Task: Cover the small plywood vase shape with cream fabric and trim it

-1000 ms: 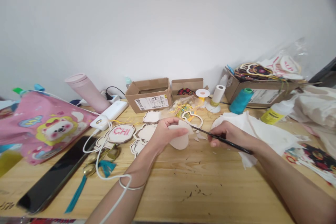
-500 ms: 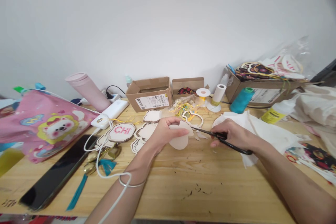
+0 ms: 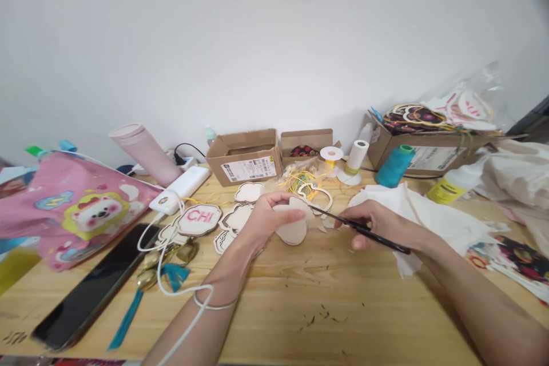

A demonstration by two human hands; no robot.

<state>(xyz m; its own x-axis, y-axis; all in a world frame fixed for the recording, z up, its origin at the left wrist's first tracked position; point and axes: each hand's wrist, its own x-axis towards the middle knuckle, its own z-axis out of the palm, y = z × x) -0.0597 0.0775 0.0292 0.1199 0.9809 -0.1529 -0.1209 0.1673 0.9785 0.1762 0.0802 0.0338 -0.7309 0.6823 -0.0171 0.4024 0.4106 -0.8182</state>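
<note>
My left hand (image 3: 266, 218) is closed on a pale cloud-shaped wooden cutout (image 3: 294, 229), holding it just above the wooden table (image 3: 300, 309). My right hand (image 3: 377, 223) grips black scissors (image 3: 358, 230), whose blades point left and reach the cutout's upper right edge. A white cable (image 3: 180, 297) crosses my left wrist beside a thin bracelet. Small offcuts lie on the table between the two hands.
Left of my hand lie more cutouts, one reading "CHI" (image 3: 199, 218), a phone (image 3: 86, 291), a pink bag (image 3: 81, 206) and a power bank (image 3: 180, 189). Cardboard boxes (image 3: 244, 155), thread spools, a teal spool (image 3: 393, 164) and white cloth (image 3: 429, 211) fill the back and right.
The scissors' handles, spread half a second ago, have come together again, and my right hand has shifted slightly left. The cutout stays in my left hand.
</note>
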